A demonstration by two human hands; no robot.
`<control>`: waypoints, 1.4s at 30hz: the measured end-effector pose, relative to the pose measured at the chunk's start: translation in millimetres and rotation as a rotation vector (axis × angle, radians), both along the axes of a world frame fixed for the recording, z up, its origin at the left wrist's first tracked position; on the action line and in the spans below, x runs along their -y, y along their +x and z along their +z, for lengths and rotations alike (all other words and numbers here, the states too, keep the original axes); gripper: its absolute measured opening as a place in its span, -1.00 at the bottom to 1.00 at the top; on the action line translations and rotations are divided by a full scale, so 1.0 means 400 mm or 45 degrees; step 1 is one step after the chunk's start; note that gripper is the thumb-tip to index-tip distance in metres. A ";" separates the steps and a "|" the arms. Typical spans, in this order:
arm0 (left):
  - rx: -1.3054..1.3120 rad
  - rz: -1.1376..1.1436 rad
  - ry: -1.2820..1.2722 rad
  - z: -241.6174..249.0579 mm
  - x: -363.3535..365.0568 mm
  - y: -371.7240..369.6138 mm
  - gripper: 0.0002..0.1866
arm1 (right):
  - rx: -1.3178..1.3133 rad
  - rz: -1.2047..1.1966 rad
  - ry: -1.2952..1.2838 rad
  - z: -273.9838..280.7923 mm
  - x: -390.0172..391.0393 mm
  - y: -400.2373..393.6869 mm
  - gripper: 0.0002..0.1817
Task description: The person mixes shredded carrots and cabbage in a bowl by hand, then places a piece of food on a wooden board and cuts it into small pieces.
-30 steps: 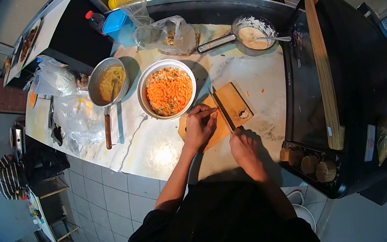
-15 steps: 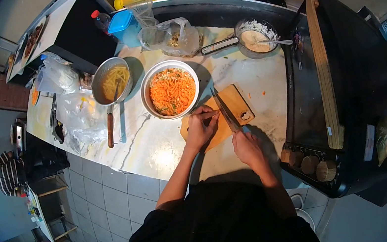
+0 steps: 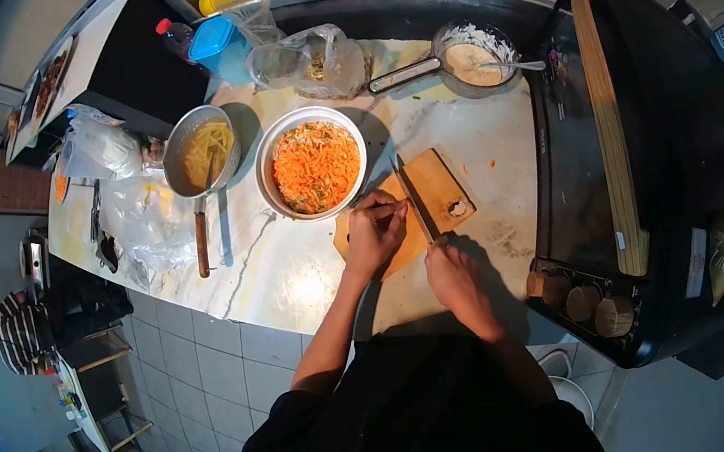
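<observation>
My right hand (image 3: 455,273) is closed round the handle of a kitchen knife (image 3: 415,201). Its blade points away from me across a wooden cutting board (image 3: 437,179). Just left of the blade, my left hand (image 3: 377,238) is closed with its fingertips pinched together over the board. Whatever they pinch is too small and covered to name. A small pale piece (image 3: 458,209) lies at the board's right corner. Beyond my left hand stands a white bowl (image 3: 267,191) filled with shredded carrot (image 3: 316,167) mixed with pale and green bits.
Left of the bowl is a saucepan (image 3: 176,171) of pale strips in liquid. A pan (image 3: 503,41) with creamy batter and a spoon stands at the back right. Plastic bags (image 3: 151,225) lie at left. A black oven-like appliance (image 3: 668,143) borders the right; a person (image 3: 22,333) is far left.
The knife blade has come down closer to the board, and its angle is slightly steeper. My left fingertips have drawn closer together beside the blade. The whole view has shifted slightly.
</observation>
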State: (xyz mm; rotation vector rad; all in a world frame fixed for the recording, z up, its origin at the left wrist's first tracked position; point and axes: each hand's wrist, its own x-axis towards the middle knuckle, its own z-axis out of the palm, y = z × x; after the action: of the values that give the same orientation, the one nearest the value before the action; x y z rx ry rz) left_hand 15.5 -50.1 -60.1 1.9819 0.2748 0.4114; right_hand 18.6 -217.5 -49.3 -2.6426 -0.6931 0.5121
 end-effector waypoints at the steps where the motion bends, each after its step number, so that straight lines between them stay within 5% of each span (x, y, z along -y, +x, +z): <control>1: -0.030 0.007 -0.018 0.000 0.001 -0.002 -0.86 | -0.063 -0.037 -0.035 -0.017 -0.004 -0.007 -0.68; 10: -0.057 0.005 0.015 -0.007 -0.008 -0.004 -0.85 | -0.078 0.042 -0.132 0.012 0.012 0.026 -0.57; 11: -0.055 0.009 0.015 -0.002 -0.005 -0.003 -0.85 | 0.048 0.031 -0.112 0.029 0.012 0.028 -0.74; 17: -0.024 0.025 0.066 -0.021 -0.008 0.000 -0.87 | -0.155 0.044 -0.105 0.086 0.008 0.055 -0.77; 42: -0.028 0.095 -0.035 -0.024 0.006 0.000 -0.86 | -0.086 0.021 -0.072 0.066 -0.006 0.011 -0.80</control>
State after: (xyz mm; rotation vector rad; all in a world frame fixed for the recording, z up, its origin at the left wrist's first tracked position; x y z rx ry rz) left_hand 15.7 -52.4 -69.9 1.9548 0.3671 0.4311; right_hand 22.9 -215.0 -22.9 -2.6598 -0.6898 0.6316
